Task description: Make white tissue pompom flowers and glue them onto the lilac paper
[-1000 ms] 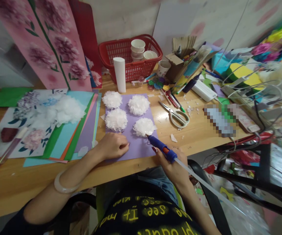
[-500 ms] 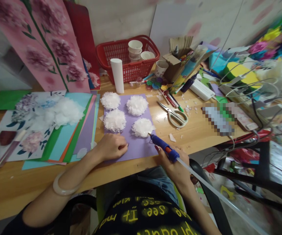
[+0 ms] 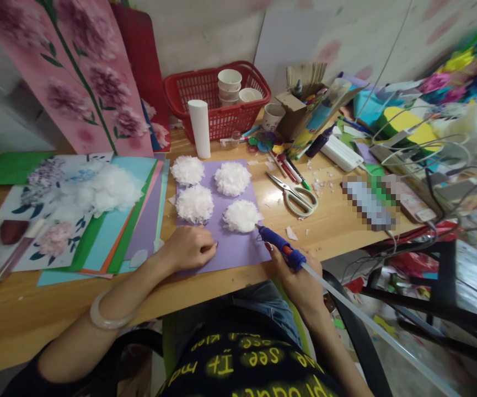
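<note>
On the bench (image 3: 330, 221), four white ruffled puffs (image 3: 241, 215) rest on one purple sheet (image 3: 236, 252), two at its left edge; likely light, soft, crushable, best lifted by the base. Right grip (image 3: 299, 277): wrapped around one blue glue gun (image 3: 274, 239), judged stiff, nozzle (image 3: 258, 226) just beside one puff, contact uncertain. Left grip (image 3: 191, 248): curled loosely, nothing seen inside. Scissors (image 3: 291, 194): one pair.

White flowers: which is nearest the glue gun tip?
The front-right flower on the purple sheet: the glue gun ends beside its lower right edge. The back-right flower, front-left flower and back-left flower are farther off.
</note>
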